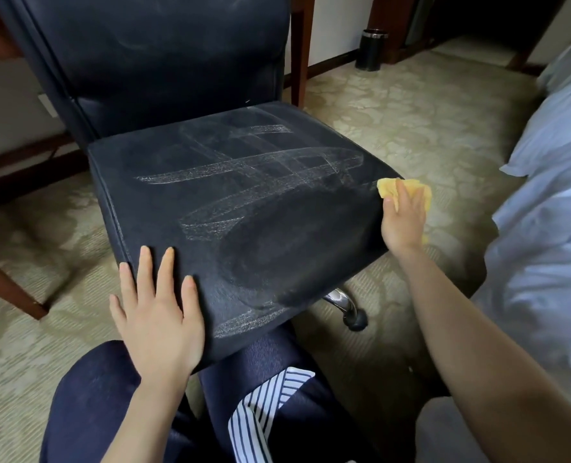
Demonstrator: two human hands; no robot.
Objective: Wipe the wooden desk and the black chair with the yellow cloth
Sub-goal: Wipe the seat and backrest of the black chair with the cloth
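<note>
In the head view, your right hand (402, 218) lies flat over the yellow cloth (387, 188). Its fingers are straight and close together, and they press the cloth onto the right-hand corner of the black chair (244, 202) seat. The cloth shows past your fingertips, and a scrap of it shows below the heel of your palm, so it seems to drape over the seat's side.

Your left hand (157, 315) rests flat on the near left corner of the seat with fingers spread wide. It holds nothing, and I judge it is bracing the chair.

From the cloth, the whole seat lies to your left. Pale streaks cross its middle, running roughly left to right, with a darker patch nearer you. A stroke back across the seat would go leftward toward your bracing hand. The right hand is the only one on the cloth, so the move is its own.

The backrest (163, 61) stands upright at the far side and looks hazy.

On your right, the bed (544, 212) is close beside your forearm, so there is little elbow room there. Open carpet (427, 128) lies beyond the seat's right edge. Your knee sits under the front edge of the seat.

A wooden leg (299, 51) stands behind the backrest and is likely the desk's. The desk top is not in view.
</note>
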